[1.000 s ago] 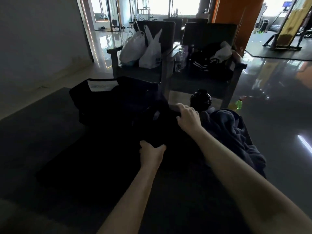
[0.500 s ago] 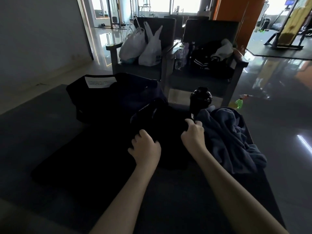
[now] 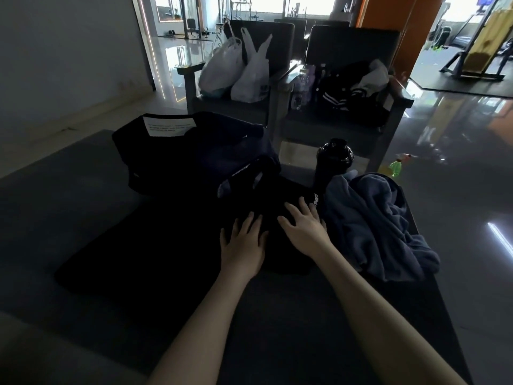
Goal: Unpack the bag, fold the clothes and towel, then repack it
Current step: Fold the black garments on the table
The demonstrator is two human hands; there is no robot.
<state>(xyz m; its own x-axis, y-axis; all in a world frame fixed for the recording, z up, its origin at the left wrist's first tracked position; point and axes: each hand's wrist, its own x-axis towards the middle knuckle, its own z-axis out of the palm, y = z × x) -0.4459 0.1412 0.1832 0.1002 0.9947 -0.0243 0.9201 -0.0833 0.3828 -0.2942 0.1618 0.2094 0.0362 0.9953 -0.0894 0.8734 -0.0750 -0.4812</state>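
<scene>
a white label [image 3: 169, 125] printed with small lines, too fine to read, sits on the far top of the one dark bag [image 3: 166, 162]; what the bag contains cannot be seen. short white lettering [image 3: 315, 200] shows low by the one black bottle [image 3: 333, 162], too blurred to read. on the dark tabletop [image 3: 55, 212], just near of the bag, lies black clothing [image 3: 266, 195]; the gloom hides how many pieces it is. the left hand [image 3: 244, 240] and right hand [image 3: 305, 229] both lie flat on it, fingers [image 3: 305, 208] straight and spread, grasping nothing. one blue-grey towel [image 3: 372, 218] lies crumpled at the right, against the bottle. beyond stand two chairs. the left chair [image 3: 283, 37] carries two full white plastic bags [image 3: 252, 79], contents hidden. the right chair [image 3: 355, 45] holds a black jacket [image 3: 344, 90] with white stripes. one green bottle [image 3: 394, 166] lies on the floor [image 3: 458, 162].
</scene>
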